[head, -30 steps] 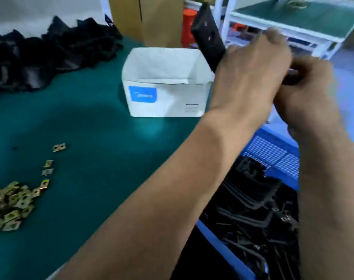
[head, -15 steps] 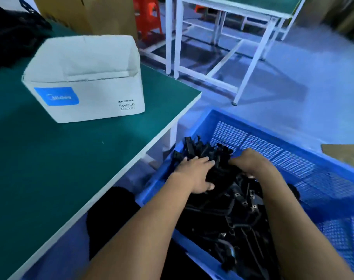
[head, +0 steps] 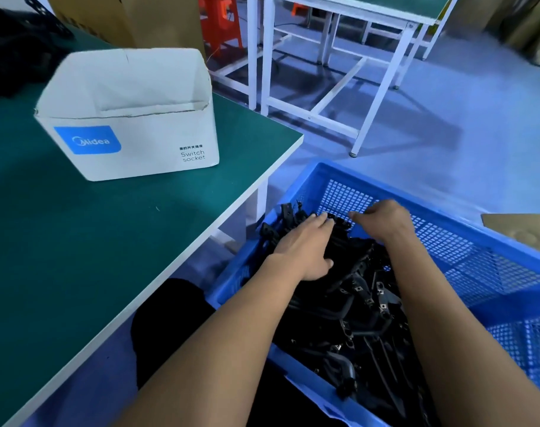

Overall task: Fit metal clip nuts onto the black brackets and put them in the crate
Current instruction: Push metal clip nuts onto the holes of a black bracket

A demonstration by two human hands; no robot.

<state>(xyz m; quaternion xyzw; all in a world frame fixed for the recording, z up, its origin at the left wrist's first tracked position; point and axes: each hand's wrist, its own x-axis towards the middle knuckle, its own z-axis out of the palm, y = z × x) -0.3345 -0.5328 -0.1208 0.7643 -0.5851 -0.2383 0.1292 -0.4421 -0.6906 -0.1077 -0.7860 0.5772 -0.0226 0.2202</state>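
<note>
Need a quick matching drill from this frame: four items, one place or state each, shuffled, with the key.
Items:
1. white box
2. blue crate
3. left hand
4. orange stool

Places or states:
A. on the floor beside the green table, holding black brackets
B. lying flat on the bracket pile
C. on the floor, far side of the table
D. on the green tabletop, top open

Pairs: 1-D, 2-A, 3-B, 4-C
</note>
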